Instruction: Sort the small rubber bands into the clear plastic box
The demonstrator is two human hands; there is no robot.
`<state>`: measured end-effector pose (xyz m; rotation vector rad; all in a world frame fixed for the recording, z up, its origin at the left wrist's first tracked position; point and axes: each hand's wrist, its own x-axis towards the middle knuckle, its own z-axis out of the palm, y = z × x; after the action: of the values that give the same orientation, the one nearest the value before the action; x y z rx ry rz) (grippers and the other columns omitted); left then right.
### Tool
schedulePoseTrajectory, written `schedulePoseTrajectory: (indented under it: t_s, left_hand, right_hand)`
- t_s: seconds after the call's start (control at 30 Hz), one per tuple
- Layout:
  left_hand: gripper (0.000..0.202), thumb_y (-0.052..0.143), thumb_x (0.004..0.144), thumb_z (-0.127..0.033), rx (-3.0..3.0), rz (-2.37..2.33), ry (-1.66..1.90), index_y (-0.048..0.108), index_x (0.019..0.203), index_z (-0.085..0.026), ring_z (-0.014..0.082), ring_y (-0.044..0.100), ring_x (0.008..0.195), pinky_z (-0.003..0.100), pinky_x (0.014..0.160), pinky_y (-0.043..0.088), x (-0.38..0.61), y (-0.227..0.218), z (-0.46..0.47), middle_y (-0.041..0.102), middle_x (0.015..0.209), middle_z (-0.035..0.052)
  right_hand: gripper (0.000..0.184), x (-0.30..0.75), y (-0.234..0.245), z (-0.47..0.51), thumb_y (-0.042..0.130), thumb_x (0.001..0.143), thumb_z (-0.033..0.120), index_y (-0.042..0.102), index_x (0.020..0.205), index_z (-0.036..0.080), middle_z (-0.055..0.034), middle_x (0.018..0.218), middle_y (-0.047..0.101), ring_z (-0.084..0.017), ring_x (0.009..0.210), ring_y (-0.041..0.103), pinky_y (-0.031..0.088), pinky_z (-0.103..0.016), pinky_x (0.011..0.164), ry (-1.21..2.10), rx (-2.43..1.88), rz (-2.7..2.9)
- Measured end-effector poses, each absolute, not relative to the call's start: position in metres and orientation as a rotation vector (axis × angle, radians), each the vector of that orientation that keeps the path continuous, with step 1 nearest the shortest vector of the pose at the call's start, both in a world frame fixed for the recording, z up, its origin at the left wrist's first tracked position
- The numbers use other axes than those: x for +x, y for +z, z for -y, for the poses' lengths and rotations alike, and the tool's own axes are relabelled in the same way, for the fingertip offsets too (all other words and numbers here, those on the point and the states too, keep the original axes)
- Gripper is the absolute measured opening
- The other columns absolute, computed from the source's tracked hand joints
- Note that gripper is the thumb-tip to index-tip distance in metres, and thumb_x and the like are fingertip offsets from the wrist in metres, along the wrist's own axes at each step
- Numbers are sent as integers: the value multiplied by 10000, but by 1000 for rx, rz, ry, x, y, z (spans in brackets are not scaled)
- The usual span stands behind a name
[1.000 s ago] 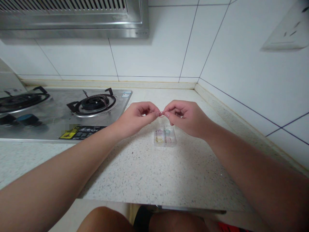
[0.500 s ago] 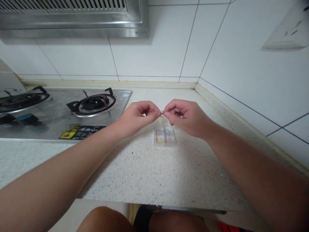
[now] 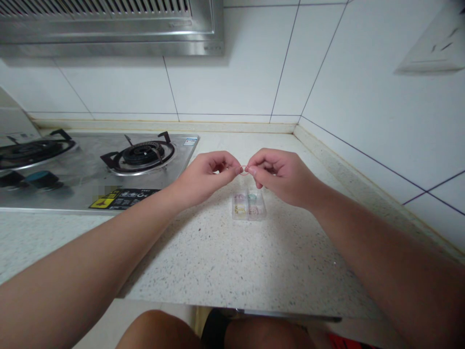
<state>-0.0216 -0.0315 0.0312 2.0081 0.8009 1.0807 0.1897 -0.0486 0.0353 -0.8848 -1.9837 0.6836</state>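
Observation:
Above the counter, my left hand (image 3: 210, 173) pinches one side of a thin, pale reddish loop that looks like a small rubber band (image 3: 244, 166). The opposite side is pinched between the thumb and index finger of my right hand (image 3: 281, 173). Only a short stretch of the band shows between the fingertips, which are close together but apart. Just below the hands, a clear plastic compartment box (image 3: 249, 217) rests on the counter. Small yellow, pink, green and purplish loops lie in its compartments. Its far end is partly hidden by the fingers.
A steel gas hob (image 3: 83, 182) with black burners stands at the left of the speckled counter (image 3: 218, 261). Over it hangs a steel range hood (image 3: 145, 48). White tiled walls (image 3: 240, 87) meet in the corner behind and to the right. My knees are below the counter's front edge.
The fingertips have moved very slightly apart, and a little more of the band shows between them. The compartment box stays in place.

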Motion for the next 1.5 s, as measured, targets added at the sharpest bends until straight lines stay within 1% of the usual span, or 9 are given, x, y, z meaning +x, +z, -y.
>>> schedulePoseTrajectory:
  t_s: [0.13,0.33,0.53,0.67,0.9,1.5]
  left_hand:
    - [121,625,866,-248,2003,-819,1066,679,826,-148,85,511,610,227,559,396,-21,33,34,631,732,-2]
    - [96,610,853,-215,1991,-785,1042,669,814,-151,83,513,607,225,562,395,-21,33,34,630,729,-8]
    - [138,637,870,-276,2000,-794,1046,678,828,-151,93,511,614,227,563,397,-21,32,32,625,716,3]
    - [181,662,877,-327,2016,-796,1063,679,846,-150,94,507,618,228,568,400,-22,30,31,616,717,4]
    - [167,658,882,-314,2023,-816,1102,668,835,-154,87,485,586,233,548,376,-22,31,31,608,701,-4]
    - [171,679,860,-325,2028,-843,1120,661,818,-160,102,484,607,241,556,375,-22,30,30,610,702,6]
  right_hand:
    - [141,190,35,49,629,924,282,657,866,156,21,600,605,-82,517,530,373,-212,479,686,-891,1975]
    - [164,190,35,48,623,933,309,666,886,158,19,605,606,-85,525,532,376,-214,487,695,-891,1986]
    - [161,190,35,48,628,931,302,656,863,159,18,604,607,-86,530,539,381,-214,491,689,-875,1984]
    - [162,190,35,48,629,929,302,651,854,161,17,605,612,-82,521,530,358,-212,476,683,-877,1988]
    - [185,190,34,48,621,937,322,656,859,159,14,610,613,-83,522,526,365,-217,486,654,-895,2001]
    - [166,190,35,50,623,930,312,668,873,162,11,614,618,-89,526,526,364,-221,478,655,-899,2010]
